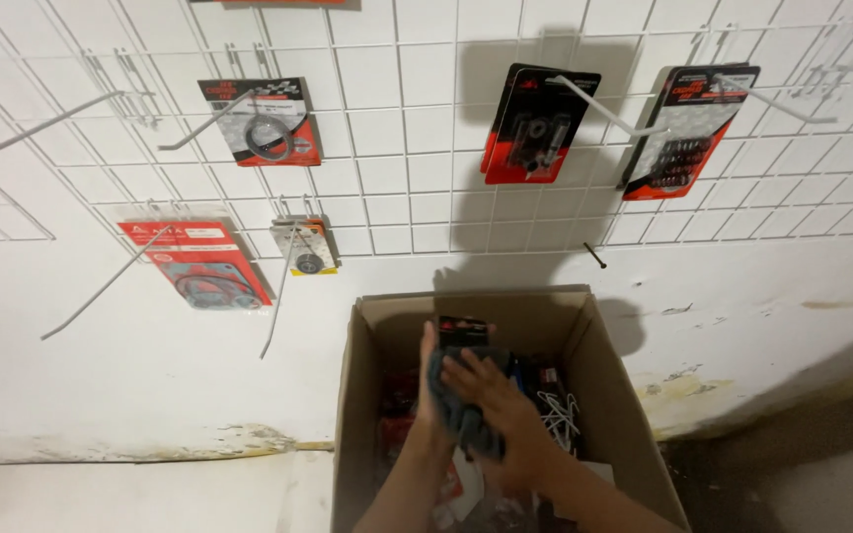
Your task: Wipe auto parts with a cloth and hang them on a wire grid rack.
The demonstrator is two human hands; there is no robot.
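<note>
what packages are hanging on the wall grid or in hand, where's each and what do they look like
Ring pack: upper left hook, red-black card.
Flat pack: lower left, red.
Small pack: lower middle, pale, dark disc.
Black pack: upper middle, red edge.
Tall pack: upper right, red-black.
Held pack: both hands, above box, dark.

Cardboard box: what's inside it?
In the cardboard box: red-and-black packets and white wire hooks. The left hand and right hand hold a grey cloth and small packet over them, hiding the middle and the bottom.

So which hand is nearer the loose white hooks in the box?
Right. The right hand lies over the grey cloth, right beside the white hooks; the left hand is behind the cloth, farther off.
</note>
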